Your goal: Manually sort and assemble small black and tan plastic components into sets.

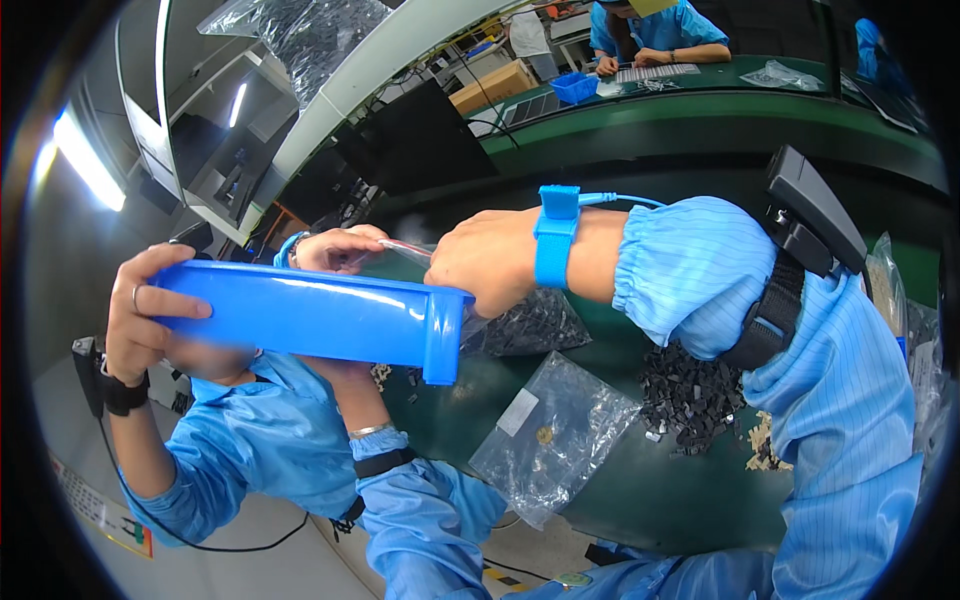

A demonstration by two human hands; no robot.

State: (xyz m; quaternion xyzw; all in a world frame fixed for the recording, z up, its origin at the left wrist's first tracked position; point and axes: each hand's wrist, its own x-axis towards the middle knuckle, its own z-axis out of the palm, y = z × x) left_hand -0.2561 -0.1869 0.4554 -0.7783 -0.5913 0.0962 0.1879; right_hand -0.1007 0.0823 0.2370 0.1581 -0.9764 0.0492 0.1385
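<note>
My right hand (485, 255), wearing a blue wrist strap, is closed on the edge of a clear plastic bag (408, 250). My left forearm (352, 392), with a silver bracelet, runs up behind a tilted blue bin (310, 310), which hides its hand. A person at the left grips the bin's far left end with one hand (150, 310). Above the bin, another hand (340, 247) with a blue wristband pinches the same bag edge; I cannot tell for certain whose it is. Below my right hand lies clear plastic holding black pieces (540, 325).
On the green bench lie a flat clear bag (555, 440), a pile of small black parts (690, 400) and beige pieces (765, 445). Filled bags (885, 285) stand at the right edge. Across the bench, another person (660, 45) works beside a small blue basket (575, 88).
</note>
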